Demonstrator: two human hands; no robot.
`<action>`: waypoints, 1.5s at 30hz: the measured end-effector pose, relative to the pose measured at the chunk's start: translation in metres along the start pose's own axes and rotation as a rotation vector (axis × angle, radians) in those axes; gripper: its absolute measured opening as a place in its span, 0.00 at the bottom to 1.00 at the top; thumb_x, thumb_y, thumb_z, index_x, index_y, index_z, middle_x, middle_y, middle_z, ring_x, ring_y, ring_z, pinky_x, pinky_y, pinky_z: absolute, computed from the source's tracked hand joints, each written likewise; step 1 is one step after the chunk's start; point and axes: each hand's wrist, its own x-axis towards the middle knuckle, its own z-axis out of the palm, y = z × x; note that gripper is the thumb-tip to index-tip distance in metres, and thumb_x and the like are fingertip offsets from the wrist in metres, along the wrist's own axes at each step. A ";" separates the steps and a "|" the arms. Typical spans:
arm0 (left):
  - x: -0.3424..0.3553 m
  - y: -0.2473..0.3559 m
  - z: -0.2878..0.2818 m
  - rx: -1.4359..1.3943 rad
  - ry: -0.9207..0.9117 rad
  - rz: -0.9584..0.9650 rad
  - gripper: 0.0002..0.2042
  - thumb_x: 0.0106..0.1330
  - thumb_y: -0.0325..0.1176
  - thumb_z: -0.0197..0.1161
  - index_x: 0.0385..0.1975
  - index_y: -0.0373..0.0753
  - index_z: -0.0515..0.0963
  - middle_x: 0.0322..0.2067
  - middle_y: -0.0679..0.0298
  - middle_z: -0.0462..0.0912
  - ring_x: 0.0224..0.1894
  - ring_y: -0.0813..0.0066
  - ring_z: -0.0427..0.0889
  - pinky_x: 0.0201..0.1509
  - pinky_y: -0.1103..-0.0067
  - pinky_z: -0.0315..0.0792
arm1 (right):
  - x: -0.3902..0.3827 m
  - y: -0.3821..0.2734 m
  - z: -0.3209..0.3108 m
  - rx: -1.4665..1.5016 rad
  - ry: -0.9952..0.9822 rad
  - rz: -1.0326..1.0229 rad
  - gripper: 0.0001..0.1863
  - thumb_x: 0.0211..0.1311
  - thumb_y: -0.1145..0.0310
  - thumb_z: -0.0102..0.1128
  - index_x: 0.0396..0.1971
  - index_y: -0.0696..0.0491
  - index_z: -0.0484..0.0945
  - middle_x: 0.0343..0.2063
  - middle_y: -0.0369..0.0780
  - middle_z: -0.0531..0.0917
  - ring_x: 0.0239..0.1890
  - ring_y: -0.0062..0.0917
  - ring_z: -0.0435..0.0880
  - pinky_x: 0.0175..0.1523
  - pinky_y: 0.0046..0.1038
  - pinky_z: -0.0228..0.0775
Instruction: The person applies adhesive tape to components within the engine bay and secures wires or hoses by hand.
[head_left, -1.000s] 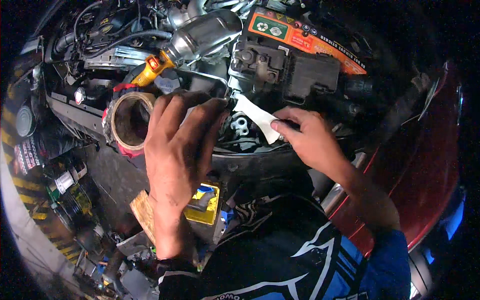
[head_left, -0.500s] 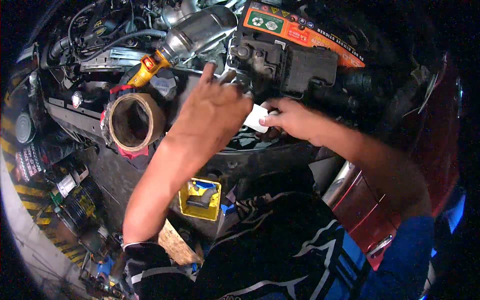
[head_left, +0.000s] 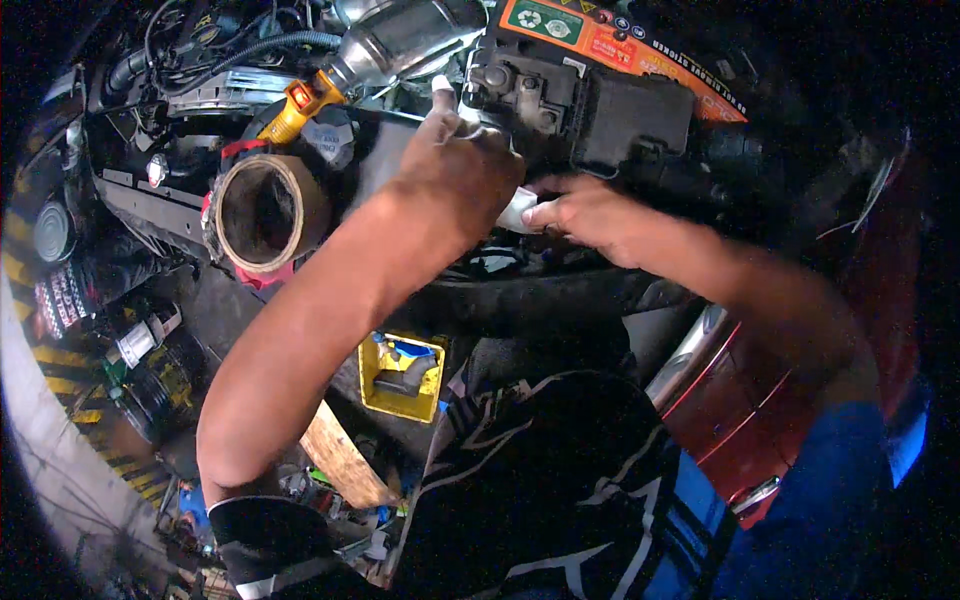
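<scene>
My left hand (head_left: 460, 165) is curled at the near-left corner of a black battery cover (head_left: 525, 95), one finger raised toward the metalwork beyond; what it holds is hidden. My right hand (head_left: 585, 215), just to its right, pinches a white strip (head_left: 516, 208) that runs under my left hand. An orange-labelled battery (head_left: 640, 45) lies behind the cover. Left of my hands, a large tape roll (head_left: 229, 210) rests on red-and-black fabric (head_left: 262, 280) at the engine bay's edge.
A shiny metal cylinder (head_left: 405, 45) and a yellow-handled tool (head_left: 295, 115) are beyond the roll. Below are a yellow bin (head_left: 432, 395) with small items and a wooden board (head_left: 345, 460). A red car panel (head_left: 760, 400) stands right; cluttered gear lines the left.
My left hand has moved up and rightward over the white strip, hiding more of it, with the forearm swung across. My right hand has moved slightly up with the strip.
</scene>
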 end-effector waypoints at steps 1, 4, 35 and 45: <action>0.002 0.001 0.000 0.001 -0.004 -0.003 0.21 0.68 0.37 0.54 0.60 0.41 0.73 0.52 0.57 0.82 0.55 0.64 0.81 0.70 0.50 0.55 | 0.000 -0.001 0.000 -0.010 0.006 0.020 0.28 0.55 0.63 0.68 0.57 0.51 0.75 0.41 0.35 0.82 0.40 0.20 0.75 0.44 0.26 0.65; 0.002 0.002 -0.001 -0.005 -0.039 -0.003 0.19 0.67 0.36 0.54 0.57 0.42 0.76 0.52 0.58 0.82 0.54 0.64 0.82 0.70 0.49 0.54 | -0.002 -0.002 0.001 -0.021 0.043 0.009 0.25 0.54 0.64 0.69 0.53 0.50 0.78 0.39 0.36 0.83 0.40 0.20 0.76 0.43 0.26 0.65; 0.009 0.015 0.024 -0.162 0.117 -0.045 0.11 0.63 0.32 0.56 0.40 0.49 0.86 0.46 0.60 0.85 0.57 0.60 0.78 0.72 0.52 0.48 | 0.027 0.000 0.019 -0.406 -0.034 -0.008 0.21 0.55 0.71 0.60 0.49 0.62 0.75 0.42 0.49 0.83 0.44 0.33 0.80 0.45 0.36 0.70; 0.017 0.014 0.061 -0.231 0.241 -0.041 0.08 0.61 0.32 0.57 0.33 0.44 0.84 0.36 0.56 0.85 0.51 0.59 0.80 0.71 0.47 0.49 | 0.030 -0.007 0.025 -0.545 -0.028 -0.117 0.15 0.57 0.74 0.49 0.43 0.61 0.78 0.36 0.49 0.83 0.37 0.35 0.83 0.38 0.39 0.72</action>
